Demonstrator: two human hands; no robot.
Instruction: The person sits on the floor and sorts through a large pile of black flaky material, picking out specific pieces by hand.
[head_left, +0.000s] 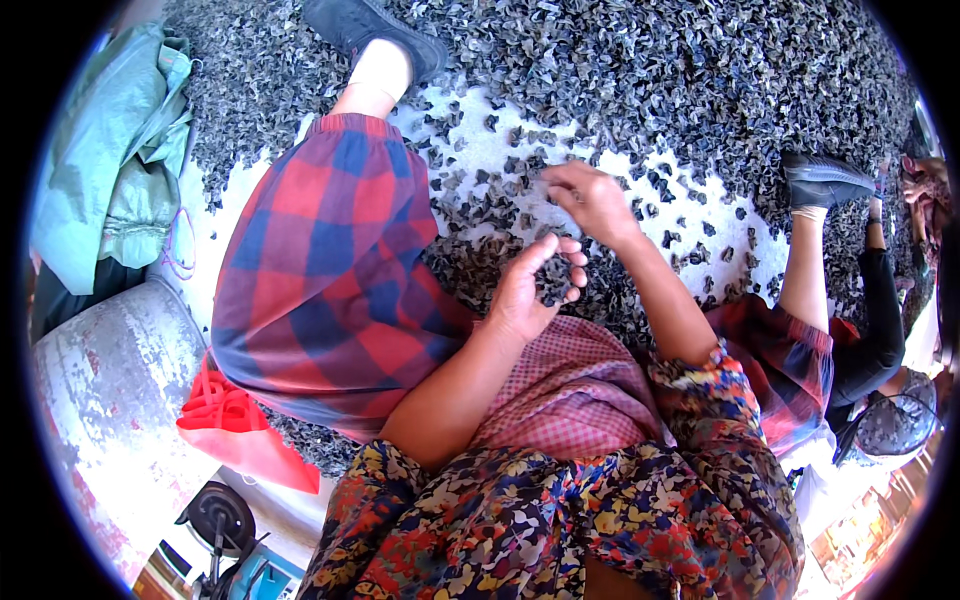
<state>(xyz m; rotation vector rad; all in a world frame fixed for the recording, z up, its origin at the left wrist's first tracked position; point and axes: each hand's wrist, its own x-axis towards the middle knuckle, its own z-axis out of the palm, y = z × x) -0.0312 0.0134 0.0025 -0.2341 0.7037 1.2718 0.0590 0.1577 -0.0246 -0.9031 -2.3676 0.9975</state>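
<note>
Small dark, curled, dry pieces that look like dried wood ear mushrooms (640,90) cover the white sheet (460,130) around me. Palm up and fingers curled, my left hand (530,290) cups several of these dark pieces above my lap. Just beyond it, my right hand (595,205) hovers over a looser patch of pieces, its fingers bent and apart, slightly blurred. I make out nothing between them. A denser heap of pieces (470,257) lies between my legs, partly hidden by my hands.
My checked trouser leg (320,270) and a dark shoe (375,35) border the work area on the left. Beside them are a green sack (115,150), a worn metal drum (120,370) and a red bag (245,430). Another person's dark sleeve (880,300) shows at the right.
</note>
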